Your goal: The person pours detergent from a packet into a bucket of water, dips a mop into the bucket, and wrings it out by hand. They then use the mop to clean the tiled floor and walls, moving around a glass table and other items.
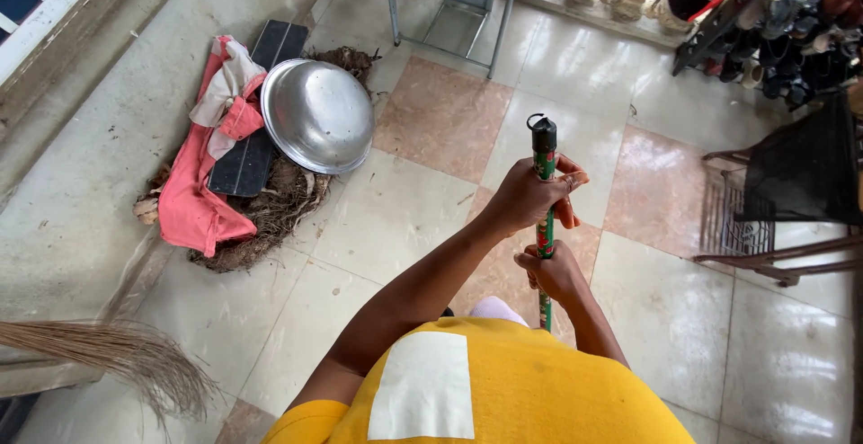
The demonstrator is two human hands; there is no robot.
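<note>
Left hand (530, 194) was clenched round the upper part of the green-and-red patterned handle (544, 228), just below its black cap; right hand (556, 273) gripped the same handle lower down, close to the body. Handle stood near-upright over the tiled floor (395, 219). Risk: a wide swing could hit the metal bowl (317, 114) or dark chair (791, 201) nearby. Handle's lower end was hidden behind the yellow shirt (530, 390), so can't tell what tool it was.

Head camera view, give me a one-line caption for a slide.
Both hands, left hand above right hand, grip an upright green patterned handle over a tiled floor.
</note>
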